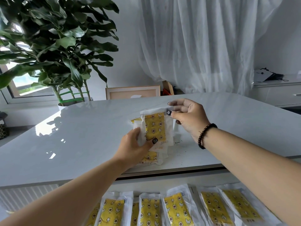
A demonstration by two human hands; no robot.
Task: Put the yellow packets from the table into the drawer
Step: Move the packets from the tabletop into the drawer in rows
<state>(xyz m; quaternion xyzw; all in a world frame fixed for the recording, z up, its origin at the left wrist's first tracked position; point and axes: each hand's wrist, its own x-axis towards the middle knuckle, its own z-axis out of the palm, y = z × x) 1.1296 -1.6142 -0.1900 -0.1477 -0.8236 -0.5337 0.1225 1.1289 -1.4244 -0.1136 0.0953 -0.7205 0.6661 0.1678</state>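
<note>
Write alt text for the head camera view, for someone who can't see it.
Two bare hands lift a yellow packet above a white table: the left hand grips its lower edge, the right hand pinches its top. More packets lie beneath it, and a row of packets already fills the open drawer below.

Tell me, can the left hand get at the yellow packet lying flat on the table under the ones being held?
Probably yes. That packet lies just below the left hand, nothing between them, but its fingers already grip the held packets.
</note>
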